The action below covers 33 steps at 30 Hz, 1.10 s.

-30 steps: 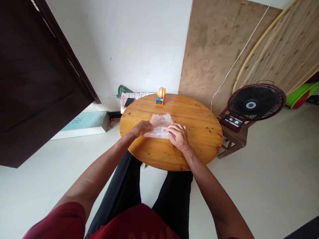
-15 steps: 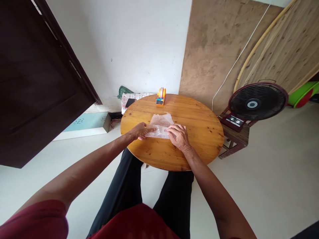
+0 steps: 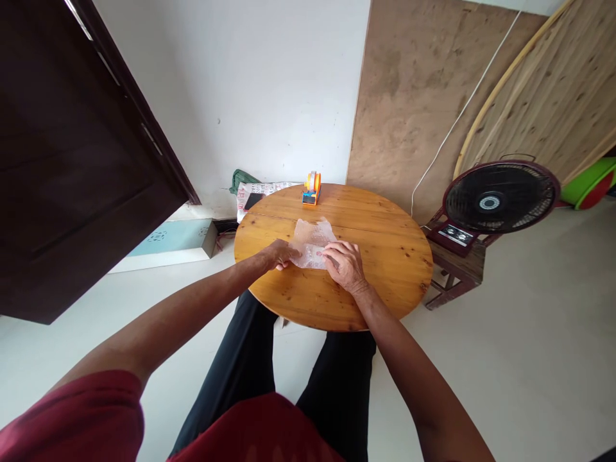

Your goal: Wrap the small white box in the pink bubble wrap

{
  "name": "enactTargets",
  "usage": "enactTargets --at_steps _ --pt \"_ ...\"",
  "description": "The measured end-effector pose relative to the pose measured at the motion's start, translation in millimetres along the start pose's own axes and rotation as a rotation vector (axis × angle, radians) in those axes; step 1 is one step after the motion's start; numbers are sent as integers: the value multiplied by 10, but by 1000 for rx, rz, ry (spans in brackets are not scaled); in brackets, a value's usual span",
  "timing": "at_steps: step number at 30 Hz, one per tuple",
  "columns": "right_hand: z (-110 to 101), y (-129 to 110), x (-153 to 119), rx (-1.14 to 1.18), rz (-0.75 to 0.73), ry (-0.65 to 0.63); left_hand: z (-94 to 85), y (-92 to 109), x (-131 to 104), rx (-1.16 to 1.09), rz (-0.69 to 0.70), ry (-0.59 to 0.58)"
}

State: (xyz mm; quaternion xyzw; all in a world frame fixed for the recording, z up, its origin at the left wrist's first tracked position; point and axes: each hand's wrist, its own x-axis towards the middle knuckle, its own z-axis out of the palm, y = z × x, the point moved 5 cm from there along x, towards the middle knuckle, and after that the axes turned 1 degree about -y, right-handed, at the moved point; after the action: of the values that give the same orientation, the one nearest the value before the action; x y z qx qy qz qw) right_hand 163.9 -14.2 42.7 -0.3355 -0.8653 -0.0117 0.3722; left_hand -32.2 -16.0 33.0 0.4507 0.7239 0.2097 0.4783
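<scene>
Clear bubble wrap [image 3: 312, 234] lies on the round wooden table [image 3: 385, 276], its near part folded over in a band. My left hand [image 3: 281, 253] grips the wrap's left end, fingers closed on it. At the right end, my right hand [image 3: 345, 262] pinches the folded edge between thumb and fingers. Whether anything is inside the fold cannot be made out. An orange and blue tape dispenser [image 3: 311, 189] with a roll of tape stands near the table's far edge.
A black fan [image 3: 491, 202] stands on a wooden stool [image 3: 457, 269] right of the table. Behind the table's far left edge are a printed sack [image 3: 269, 187] and a dark flat object [image 3: 253, 201]. A pale blue box [image 3: 173, 240] is on the floor at left.
My left hand has moved slightly right and drawn the wrap's left end inward, so the folded band looks shorter. My right hand stays almost in place. The view has shifted a little.
</scene>
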Motion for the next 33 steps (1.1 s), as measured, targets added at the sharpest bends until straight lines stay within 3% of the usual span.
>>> enactTargets --at_steps 9,18,33 --pt "0 -2 -1 -9 -1 -29 182 79 -9 -187 36 -66" --pt "10 6 -5 -9 4 -30 207 141 -28 -273 53 -131" --pt "1 -14 -3 -17 -2 -36 217 264 25 -109 86 28"
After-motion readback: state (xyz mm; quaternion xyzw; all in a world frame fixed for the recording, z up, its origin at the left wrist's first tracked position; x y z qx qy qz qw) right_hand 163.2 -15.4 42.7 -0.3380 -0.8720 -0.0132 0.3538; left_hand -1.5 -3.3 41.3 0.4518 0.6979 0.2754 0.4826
